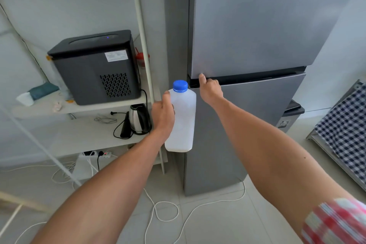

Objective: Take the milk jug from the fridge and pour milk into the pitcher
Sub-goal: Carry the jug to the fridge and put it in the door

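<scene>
Milk jug (183, 119), translucent white, blue cap (upright), in left hand (162, 117)

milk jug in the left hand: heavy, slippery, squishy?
The milk jug looks full to the shoulder, so probably heavy for its size. Its smooth plastic may be slick. The left hand grips it one-handed, upright, without visible denting, so it is likely fairly stiff.

Colours around your fridge

You have a translucent white milk jug (183, 121) with a blue cap (180, 86), a silver-grey fridge (257, 25), a dark grey, black-topped machine (95, 67) on a white shelf (83, 107), a steel-and-black kettle (138, 119), a navy-and-white checked cloth (344, 125), and your red-and-white checked sleeve (336, 222).
</scene>
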Tool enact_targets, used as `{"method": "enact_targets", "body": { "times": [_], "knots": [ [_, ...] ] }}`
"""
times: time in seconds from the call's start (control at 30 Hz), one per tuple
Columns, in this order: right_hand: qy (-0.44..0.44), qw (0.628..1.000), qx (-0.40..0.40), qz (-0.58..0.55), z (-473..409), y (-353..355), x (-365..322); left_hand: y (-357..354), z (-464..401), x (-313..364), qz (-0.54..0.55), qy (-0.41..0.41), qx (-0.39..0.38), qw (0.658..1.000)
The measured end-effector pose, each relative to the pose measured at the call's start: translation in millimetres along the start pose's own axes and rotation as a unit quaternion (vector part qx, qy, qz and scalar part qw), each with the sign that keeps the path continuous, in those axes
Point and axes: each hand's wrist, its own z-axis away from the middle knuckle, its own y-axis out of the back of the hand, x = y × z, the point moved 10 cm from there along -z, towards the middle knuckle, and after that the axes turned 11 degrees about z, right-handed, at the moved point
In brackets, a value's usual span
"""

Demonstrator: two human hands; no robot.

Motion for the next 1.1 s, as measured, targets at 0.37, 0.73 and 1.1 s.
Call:
{"method": "enact_targets", "body": {
  "times": [0.37, 0.73, 1.1],
  "knots": [
    [-0.034, 0.998, 0.038, 0.042, 0.6, 8.3, 7.5, 16.5, 0.5, -1.2, -0.003, 0.004, 0.007, 1.0],
    [-0.171, 0.976, 0.117, 0.067, 56.4, 54.8, 60.4, 13.8, 4.2, -25.3, -0.018, 0.029, -0.016, 0.999],
    [-0.214, 0.94, 0.188, 0.189, 149.5, 126.9, 119.2, -37.7, 49.9, -95.8, -0.022, 0.1, -0.095, 0.99]
  ]
}}
